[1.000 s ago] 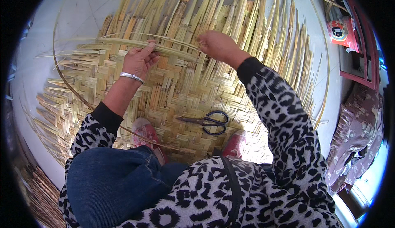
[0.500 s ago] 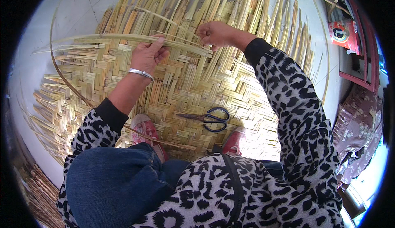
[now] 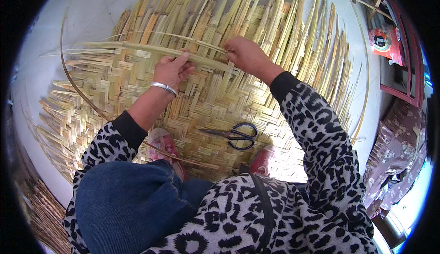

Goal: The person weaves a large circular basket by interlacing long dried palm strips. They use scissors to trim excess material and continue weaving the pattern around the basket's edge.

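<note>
A mat [image 3: 208, 109] of flat split-reed strips, woven in a zigzag pattern, lies on the floor under my feet. Near its far side my left hand [image 3: 173, 72] is closed, thumb on top, around a pale wide reed strip [image 3: 149, 48] lying crosswise. To its right, my right hand [image 3: 251, 59] pinches the end of a thin reed strip [image 3: 190, 39], which curves leftward above the wide one. Beyond both hands, unwoven reed ends [image 3: 220, 13] fan outward. Closer to me, a pair of scissors [image 3: 240, 136] with dark loop handles rests on the mat.
My red shoes [image 3: 161, 143] stand on the mat's near part. A long bent brown strip [image 3: 85, 99] arches along the left. Pale floor [image 3: 82, 18] surrounds the mat. At right are a dark red frame [image 3: 414, 70] and a flowered cloth [image 3: 396, 148]; brown stalks [image 3: 48, 215] lie lower left.
Both hands have shifted slightly right and nearer to me. The thin strip in my right hand has swung down, its left part now closer to the wide strip.
</note>
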Tool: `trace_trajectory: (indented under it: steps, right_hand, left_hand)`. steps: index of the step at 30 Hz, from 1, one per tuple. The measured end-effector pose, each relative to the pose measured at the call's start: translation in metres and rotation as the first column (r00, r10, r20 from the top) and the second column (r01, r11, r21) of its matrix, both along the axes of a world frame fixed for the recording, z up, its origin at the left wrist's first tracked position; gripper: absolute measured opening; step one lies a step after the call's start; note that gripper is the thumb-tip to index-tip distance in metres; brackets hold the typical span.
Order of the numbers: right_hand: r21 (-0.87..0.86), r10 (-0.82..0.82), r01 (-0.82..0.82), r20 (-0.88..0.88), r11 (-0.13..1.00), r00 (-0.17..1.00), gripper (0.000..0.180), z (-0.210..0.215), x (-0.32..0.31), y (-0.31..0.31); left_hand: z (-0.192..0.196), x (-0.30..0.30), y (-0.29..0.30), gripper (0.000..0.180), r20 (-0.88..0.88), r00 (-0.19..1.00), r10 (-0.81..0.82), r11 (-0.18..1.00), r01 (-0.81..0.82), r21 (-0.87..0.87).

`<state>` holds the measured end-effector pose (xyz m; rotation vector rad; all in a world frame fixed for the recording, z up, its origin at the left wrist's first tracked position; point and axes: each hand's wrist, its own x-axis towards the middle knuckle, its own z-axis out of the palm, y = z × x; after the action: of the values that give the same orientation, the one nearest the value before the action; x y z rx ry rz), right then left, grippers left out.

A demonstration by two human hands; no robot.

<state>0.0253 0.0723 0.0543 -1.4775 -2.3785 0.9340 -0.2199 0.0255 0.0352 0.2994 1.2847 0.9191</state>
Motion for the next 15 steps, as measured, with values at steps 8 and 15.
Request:
trace_trajectory:
  steps: [8,15]
  right_hand:
    - [-0.111,0.128,-0.106,0.206,0.988,0.97,0.02,-0.005,0.001,0.019]
    - [-0.163,0.238,-0.194,0.322,0.967,0.916,0.02,0.006,-0.008,0.045]
  left_hand:
    - [-0.002,0.002,0.017,0.016,0.054,0.998,0.01,0.999,-0.012,0.043]
    - [-0.008,0.005,0.026,0.014,0.072,0.997,0.038,0.994,-0.045,0.097]
